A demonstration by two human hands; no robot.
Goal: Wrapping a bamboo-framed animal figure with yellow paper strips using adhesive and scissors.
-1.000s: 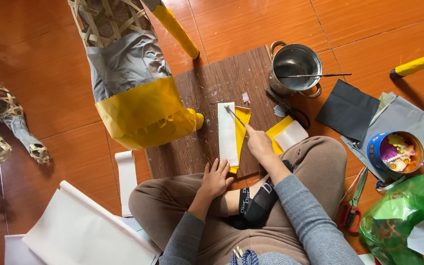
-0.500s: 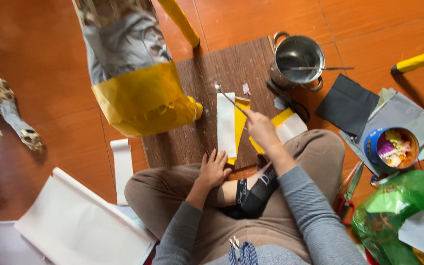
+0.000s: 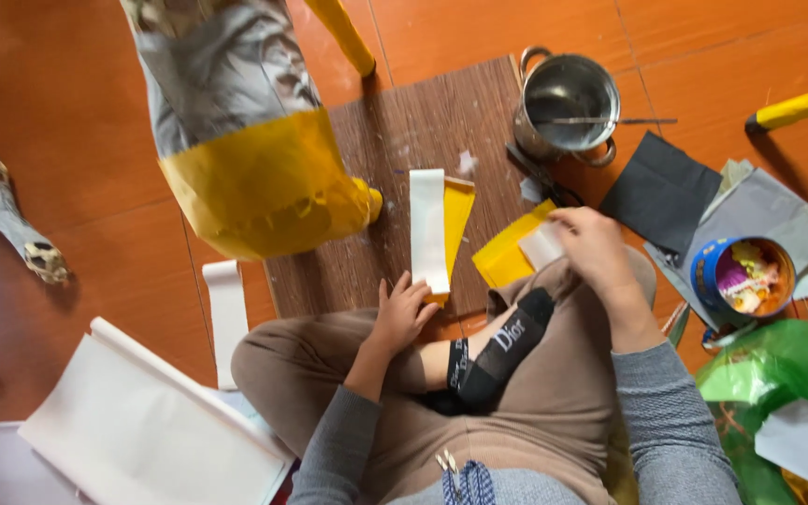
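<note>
I sit cross-legged on an orange tile floor before a dark brown board (image 3: 404,131). A long white paper strip (image 3: 428,229) lies on a yellow paper strip (image 3: 458,210) on the board. My left hand (image 3: 404,313) rests with spread fingers on the near end of the white strip. My right hand (image 3: 596,248) is curled over my right knee, fingertips pinching a small white paper piece (image 3: 540,245) that lies on a yellow paper piece (image 3: 505,257).
A steel pot (image 3: 568,98) with a thin stick across it stands at the board's far right corner, black scissors (image 3: 544,178) beside it. Black paper (image 3: 661,192), grey sheets, a blue tub (image 3: 741,276) and a green bag (image 3: 778,374) lie right. A grey-and-yellow paper figure (image 3: 254,159) stands left; white sheets (image 3: 142,421) near left.
My right hand has left the white strip, where it held a thin stick, and moved right to the small white piece. The stick is out of sight. My left hand stayed put.
</note>
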